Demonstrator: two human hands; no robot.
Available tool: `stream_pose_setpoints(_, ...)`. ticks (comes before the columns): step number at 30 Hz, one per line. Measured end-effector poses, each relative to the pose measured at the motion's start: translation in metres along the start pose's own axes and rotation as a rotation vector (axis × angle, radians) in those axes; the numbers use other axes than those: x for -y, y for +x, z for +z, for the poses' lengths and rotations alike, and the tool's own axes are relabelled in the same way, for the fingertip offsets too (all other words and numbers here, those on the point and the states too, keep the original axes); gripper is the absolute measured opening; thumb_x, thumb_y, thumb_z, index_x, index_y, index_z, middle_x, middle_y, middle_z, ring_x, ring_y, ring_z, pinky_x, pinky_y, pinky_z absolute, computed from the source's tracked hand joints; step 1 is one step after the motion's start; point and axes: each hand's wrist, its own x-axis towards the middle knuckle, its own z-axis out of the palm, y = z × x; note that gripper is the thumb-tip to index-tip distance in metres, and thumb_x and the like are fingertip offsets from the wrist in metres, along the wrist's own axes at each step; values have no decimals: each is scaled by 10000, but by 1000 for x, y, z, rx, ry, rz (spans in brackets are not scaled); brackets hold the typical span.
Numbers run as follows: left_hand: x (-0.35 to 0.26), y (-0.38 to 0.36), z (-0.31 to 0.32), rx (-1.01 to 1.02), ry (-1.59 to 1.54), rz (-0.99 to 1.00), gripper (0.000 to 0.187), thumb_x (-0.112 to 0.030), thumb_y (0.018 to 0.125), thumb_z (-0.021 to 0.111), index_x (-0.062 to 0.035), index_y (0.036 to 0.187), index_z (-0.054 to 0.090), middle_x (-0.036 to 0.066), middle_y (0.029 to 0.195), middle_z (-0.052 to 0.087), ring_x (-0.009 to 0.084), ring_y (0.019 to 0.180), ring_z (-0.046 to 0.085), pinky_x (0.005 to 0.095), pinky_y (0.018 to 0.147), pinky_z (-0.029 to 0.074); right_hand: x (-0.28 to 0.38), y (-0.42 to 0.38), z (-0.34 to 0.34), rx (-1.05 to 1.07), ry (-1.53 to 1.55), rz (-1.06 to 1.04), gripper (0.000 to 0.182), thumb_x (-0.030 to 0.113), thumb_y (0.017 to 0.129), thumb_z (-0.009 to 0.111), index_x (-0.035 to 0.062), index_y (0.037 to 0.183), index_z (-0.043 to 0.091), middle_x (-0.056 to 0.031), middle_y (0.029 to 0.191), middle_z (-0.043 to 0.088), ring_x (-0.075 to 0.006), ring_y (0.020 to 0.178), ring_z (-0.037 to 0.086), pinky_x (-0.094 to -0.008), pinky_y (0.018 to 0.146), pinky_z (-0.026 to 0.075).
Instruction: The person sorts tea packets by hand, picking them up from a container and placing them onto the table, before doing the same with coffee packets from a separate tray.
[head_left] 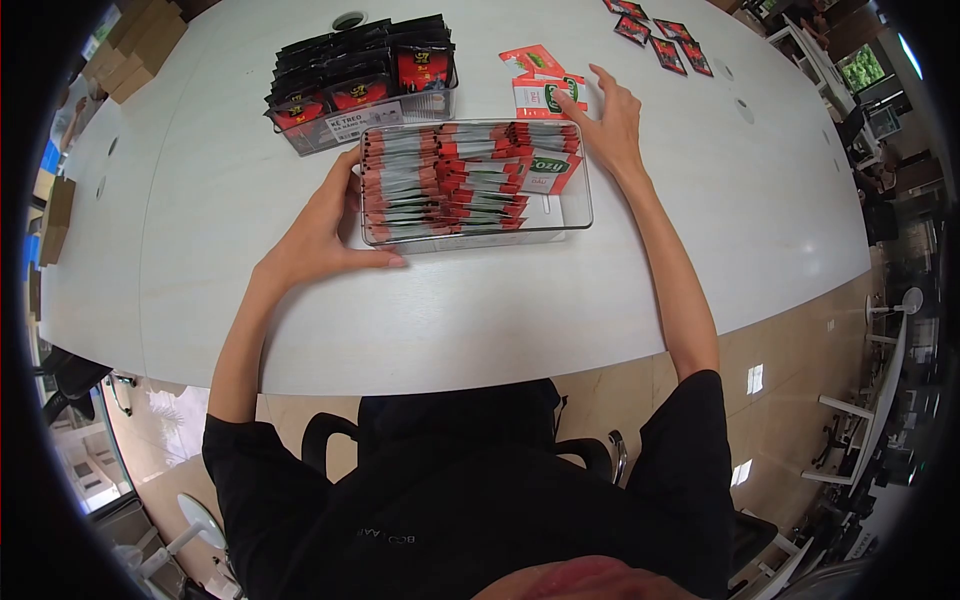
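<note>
A clear plastic bin (pixel 480 237) packed with rows of red and silver Cozy tea sachets (pixel 400 190) stands in front of me. My left hand (pixel 312 228) grips its left end, thumb along the front wall and fingers behind the side. One Cozy sachet (pixel 550 174) faces up at the bin's right side. Beyond the right back corner, a few loose Cozy sachets (pixel 535 97) lie on the table. My right hand (pixel 615 128) is over their right edge, thumb overlapping a sachet, index finger stretched out and apart from the thumb.
Behind the clear bin to the left is a second bin (pixel 345 128) full of black and red packets, with a printed label on its front. Several black and red packets (pixel 668 52) lie at the far right of the white table (pixel 460 330). Cardboard boxes (pixel 135 50) are at upper left.
</note>
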Motion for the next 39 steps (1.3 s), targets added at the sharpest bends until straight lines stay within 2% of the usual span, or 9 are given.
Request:
stream_pose_setpoints(4,3,0,2,-6,-44,-9,1219,-369,609,975,-33,1534,256,161,1259,555,252,1045,567,387,961,461,4,-8,6,103,-140,-153,619,549,861,734,181,1353,653,-246,1352,546,-405,1294,433,-492,1080,389)
stream_pose_setpoints(7,1,0,1,4,-52,-24,1220,-371,609,974,-31,1534,255,165,1255,557,257,1059,571,389,970,459,4,-5,4,149,-4,-162,470,473,886,739,236,1290,696,-197,1338,567,-369,1315,432,-488,1079,403)
stream_pose_setpoints(17,-1,0,1,3,-32,-37,1221,-384,609,976,-26,1532,261,176,1242,569,260,1062,578,387,970,460,9,1,-9,246,486,-71,334,103,801,841,124,1115,730,-106,1285,558,-252,1135,625,-383,968,542)
stream_pose_setpoints(24,1,1,1,-16,-71,-3,1237,-397,604,976,-26,1539,257,155,1314,532,251,1061,555,388,966,456,15,4,-17,167,1009,257,672,40,839,802,82,1422,471,-136,1417,487,-206,1136,635,-346,981,537)
stream_pose_setpoints(26,-5,1,-3,75,-45,-109,1242,-326,616,977,-23,1551,218,195,1494,420,304,1368,445,436,1125,398,14,7,-20,98,1079,279,714,33,856,786,73,1464,414,-142,1411,509,-200,1126,640,-338,991,526)
stream_pose_setpoints(28,-4,1,-4,71,-38,-102,1244,-331,614,977,-23,1551,219,195,1495,419,307,1372,441,438,1127,395,13,11,-28,141,1241,294,684,14,880,758,46,1465,405,-142,1293,615,-180,1133,636,-330,1017,499)
stream_pose_setpoints(30,-1,0,-3,69,-31,-94,1246,-335,612,978,-23,1550,220,194,1497,417,309,1376,436,440,1130,392,13,12,-32,109,1204,252,643,19,884,758,39,1439,435,-128,1237,641,-170,1090,651,-323,981,515)
stream_pose_setpoints(32,3,0,1,8,-33,-25,1248,-394,601,977,-46,1552,249,135,1340,527,245,1100,535,373,989,440,12,13,-35,43,1126,168,562,30,890,758,26,1387,495,-102,1123,693,-152,1005,680,-309,909,546)
stream_pose_setpoints(39,0,-1,-1,14,-12,-34,1256,-395,603,976,-43,1557,240,132,1333,533,245,1097,537,374,989,441,2,18,-50,-13,869,112,357,32,890,754,37,1227,636,-82,1104,685,-121,943,680,-262,839,537)
